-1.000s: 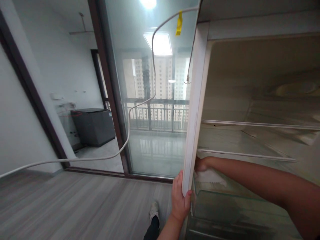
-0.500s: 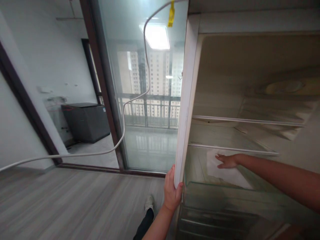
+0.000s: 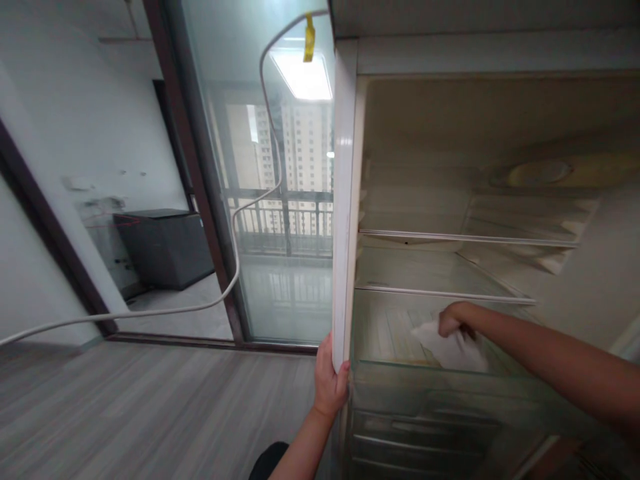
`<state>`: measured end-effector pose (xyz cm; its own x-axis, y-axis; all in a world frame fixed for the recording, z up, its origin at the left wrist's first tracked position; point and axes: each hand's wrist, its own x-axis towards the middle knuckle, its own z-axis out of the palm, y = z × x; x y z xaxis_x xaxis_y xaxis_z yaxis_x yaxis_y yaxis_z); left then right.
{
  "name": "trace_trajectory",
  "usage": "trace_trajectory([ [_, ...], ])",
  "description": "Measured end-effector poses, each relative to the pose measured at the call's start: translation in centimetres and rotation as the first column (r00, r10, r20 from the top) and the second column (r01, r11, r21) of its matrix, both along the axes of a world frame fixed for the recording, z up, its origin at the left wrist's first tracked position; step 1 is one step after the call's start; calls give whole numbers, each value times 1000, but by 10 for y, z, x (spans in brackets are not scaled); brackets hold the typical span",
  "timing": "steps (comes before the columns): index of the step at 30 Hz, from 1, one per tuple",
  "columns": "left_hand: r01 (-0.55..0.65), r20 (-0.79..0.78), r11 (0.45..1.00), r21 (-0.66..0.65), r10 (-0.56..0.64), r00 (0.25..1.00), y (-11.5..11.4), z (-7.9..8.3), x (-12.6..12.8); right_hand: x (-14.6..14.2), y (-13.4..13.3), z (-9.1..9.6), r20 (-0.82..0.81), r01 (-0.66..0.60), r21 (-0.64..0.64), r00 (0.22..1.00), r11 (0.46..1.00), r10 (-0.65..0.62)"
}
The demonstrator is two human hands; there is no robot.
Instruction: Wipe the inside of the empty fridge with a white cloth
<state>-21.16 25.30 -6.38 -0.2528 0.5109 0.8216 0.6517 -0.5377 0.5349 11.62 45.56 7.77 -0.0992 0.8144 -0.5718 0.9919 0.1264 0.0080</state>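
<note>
An open, empty fridge fills the right half of the view. My left hand grips the lower end of the fridge's white side edge. My right hand reaches inside and is closed on a white cloth, pressed against the back area above the glass shelf. Two higher glass shelves are bare. A clear drawer sits below the cloth.
A white cable with a yellow tag hangs across in front of the glass sliding door. A dark grey chest appliance stands beyond the glass. Grey wood flooring lies at the left.
My right hand slid the cloth from the fridge's left inner wall toward the right, then bunched it in a fist. The view shifted, so the fridge sits further left in frame.
</note>
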Motion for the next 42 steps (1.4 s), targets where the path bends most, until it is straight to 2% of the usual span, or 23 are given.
trace_trajectory([
  [3, -16, 1, 1000, -3, 16, 1000, -1, 0, 1, -18, -9, 2, 86, 29, -175, 996, 984, -14],
  [8, -16, 16, 1000, -4, 16, 1000, -1, 2, 1, -27, -16, 9, -147, -1, -282, 988, 959, -42],
  [11, -12, 31, 1000, -29, 12, 999, -1, 3, 2, -32, -20, 11, -240, -53, -279, 971, 959, -16],
  [17, -15, 61, 999, -32, 17, 998, -1, 4, 3, -43, -25, 12, -267, -100, -266, 963, 959, 26],
  [22, -22, 66, 999, -40, 25, 998, -2, 5, 4, -41, -24, 12, -333, -115, -288, 943, 951, 13],
  [34, -5, 59, 1000, -26, 6, 998, -2, 5, 4, -38, -22, 9, -355, -117, -289, 935, 950, 7],
  [37, -19, 75, 999, -40, 22, 997, -3, -6, 4, -38, -22, 9, -361, -118, -285, 932, 951, 7],
  [42, -15, 68, 998, -58, 18, 998, -6, -40, 4, -40, -24, 11, -356, -119, -285, 935, 951, 10],
])
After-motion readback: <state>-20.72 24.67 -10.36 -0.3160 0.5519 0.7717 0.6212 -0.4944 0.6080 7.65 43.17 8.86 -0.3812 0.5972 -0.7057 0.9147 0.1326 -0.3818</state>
